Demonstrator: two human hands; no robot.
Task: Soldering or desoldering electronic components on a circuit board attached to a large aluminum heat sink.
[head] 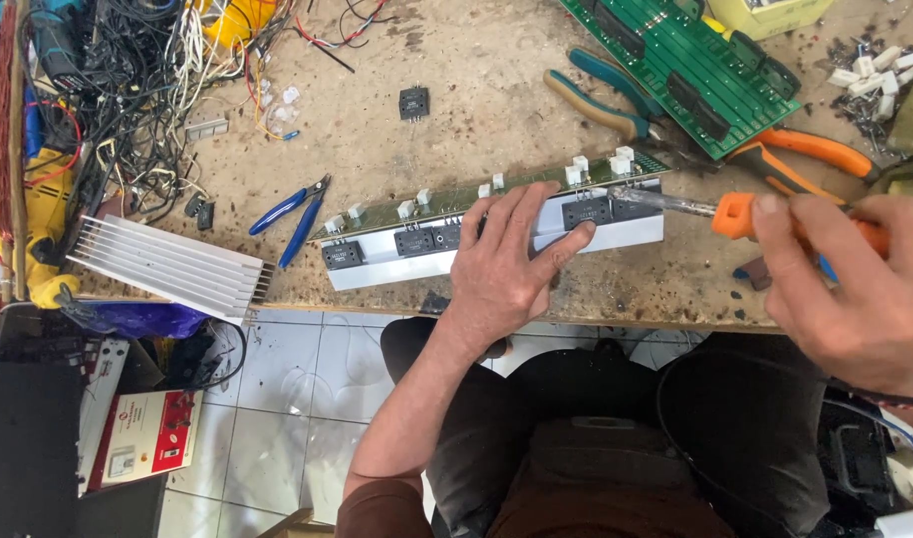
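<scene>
Even, diffuse daylight, bright; soft shadows only. Sharp mid-frame, right hand (855, 289) slightly motion-blurred at right edge (mild wide-angle bowing at corners).

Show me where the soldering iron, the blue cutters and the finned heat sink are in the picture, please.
soldering iron (732, 214): head view, on its orange collar.
blue cutters (289, 214): head view, on the handles.
finned heat sink (167, 264): head view, middle of the fins.
</scene>
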